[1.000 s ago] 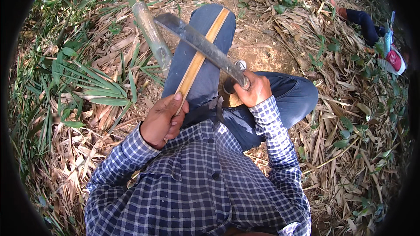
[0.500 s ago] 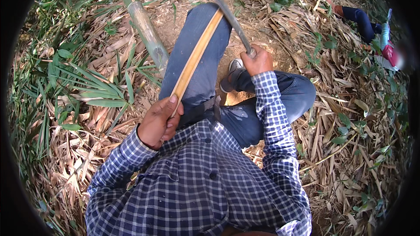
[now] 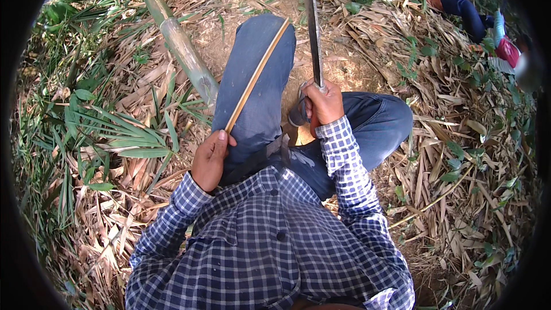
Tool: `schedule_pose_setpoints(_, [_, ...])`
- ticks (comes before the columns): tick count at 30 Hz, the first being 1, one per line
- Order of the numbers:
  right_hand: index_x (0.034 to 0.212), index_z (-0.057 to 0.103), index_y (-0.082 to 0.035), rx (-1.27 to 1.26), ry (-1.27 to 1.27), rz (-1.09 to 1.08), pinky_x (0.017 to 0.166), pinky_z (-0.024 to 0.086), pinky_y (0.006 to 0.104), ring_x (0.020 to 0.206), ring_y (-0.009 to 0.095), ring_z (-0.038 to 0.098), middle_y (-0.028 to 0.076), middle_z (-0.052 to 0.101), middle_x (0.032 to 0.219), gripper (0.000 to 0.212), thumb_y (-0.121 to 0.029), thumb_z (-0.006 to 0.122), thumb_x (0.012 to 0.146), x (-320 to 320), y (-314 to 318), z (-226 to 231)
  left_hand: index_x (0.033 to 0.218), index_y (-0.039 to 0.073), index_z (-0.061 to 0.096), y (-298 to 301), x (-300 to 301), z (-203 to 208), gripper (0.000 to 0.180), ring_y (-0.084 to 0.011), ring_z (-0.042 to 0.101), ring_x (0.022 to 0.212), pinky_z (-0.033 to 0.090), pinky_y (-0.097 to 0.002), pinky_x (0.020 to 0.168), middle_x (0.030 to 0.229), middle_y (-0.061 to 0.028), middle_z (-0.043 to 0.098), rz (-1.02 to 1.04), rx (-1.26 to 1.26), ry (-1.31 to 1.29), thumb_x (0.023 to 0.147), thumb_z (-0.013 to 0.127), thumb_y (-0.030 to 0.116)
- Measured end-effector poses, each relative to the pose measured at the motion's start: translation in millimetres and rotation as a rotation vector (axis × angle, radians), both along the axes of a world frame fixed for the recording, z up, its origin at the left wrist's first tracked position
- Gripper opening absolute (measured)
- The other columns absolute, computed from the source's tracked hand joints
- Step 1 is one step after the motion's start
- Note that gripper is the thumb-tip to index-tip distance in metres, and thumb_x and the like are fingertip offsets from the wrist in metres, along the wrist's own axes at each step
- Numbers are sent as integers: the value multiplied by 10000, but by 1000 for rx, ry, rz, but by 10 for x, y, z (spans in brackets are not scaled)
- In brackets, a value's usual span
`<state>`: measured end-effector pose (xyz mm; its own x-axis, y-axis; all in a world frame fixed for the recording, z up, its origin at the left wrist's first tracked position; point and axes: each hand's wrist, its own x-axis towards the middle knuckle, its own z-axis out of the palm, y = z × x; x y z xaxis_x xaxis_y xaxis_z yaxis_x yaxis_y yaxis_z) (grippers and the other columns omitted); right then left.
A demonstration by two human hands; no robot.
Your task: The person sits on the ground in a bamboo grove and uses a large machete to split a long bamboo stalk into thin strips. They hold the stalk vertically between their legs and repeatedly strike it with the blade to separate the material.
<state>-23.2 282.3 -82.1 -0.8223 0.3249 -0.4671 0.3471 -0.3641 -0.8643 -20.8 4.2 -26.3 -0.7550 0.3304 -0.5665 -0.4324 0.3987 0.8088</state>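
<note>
Pinched between the thumb and fingers of my left hand [image 3: 211, 159] is one end of a bamboo strip [image 3: 256, 76]. The strip slants up and away over my raised knee, its narrow edge turned upward. My right hand [image 3: 324, 102] is closed round the handle of a machete [image 3: 312, 28]. Its long dark blade points away from me, nearly upright in the view, and runs past the top edge. Blade and strip are apart, the blade to the right of the strip's far end. A bit of reddish handle shows below my right fist.
A thick bamboo pole [image 3: 182, 49] lies on the ground at the far left, its near end beside my knee. Green leaves [image 3: 135, 132] spread at the left, and dry leaf litter [image 3: 459, 195] surrounds me. Another person [image 3: 470, 17] is at the far right.
The machete has swung from slanting over the strip's far end to pointing straight away, off the strip. My right hand moved slightly left and nearer. The strip turned from its broad face to its edge.
</note>
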Motion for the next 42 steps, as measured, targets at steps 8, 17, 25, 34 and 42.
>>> schedule_pose_setpoints(8, [851,624,7,-8,4,35,347,332,215,363,62,435,-6,515,526,95,-85,649,854,18,-29,29,859,54,578,-55,27,-163,264,-36,370,652,296,-228,601,689,70,420,19,-4,66,1005,552,273])
schedule_pose_setpoints(17, [927,594,2,-226,186,-150,364,363,232,405,77,449,6,494,548,151,-121,672,888,-450,-158,392,863,34,587,-15,47,-121,190,-52,428,682,352,-227,641,703,45,488,4,-107,201,935,669,189])
schedule_pose_setpoints(25, [882,537,-16,-272,260,-155,370,391,242,401,97,474,23,501,550,136,-70,663,883,-341,-153,683,1055,6,537,406,-326,173,178,-77,552,774,457,-233,701,798,2,559,-205,124,206,964,604,143])
schedule_pose_setpoints(34, [910,644,-14,523,342,6,391,352,241,447,43,477,12,569,592,214,-205,726,861,-155,95,980,1110,-21,528,1270,-986,490,329,-157,650,579,511,-224,478,777,-87,617,-186,460,167,1024,483,293])
schedule_pose_setpoints(42, [834,630,-71,1344,564,109,514,474,431,605,330,635,117,624,662,260,-249,739,679,-568,489,1233,931,9,526,1355,-1194,1027,237,-91,475,455,380,-219,385,738,-62,573,-54,504,262,1015,484,227])
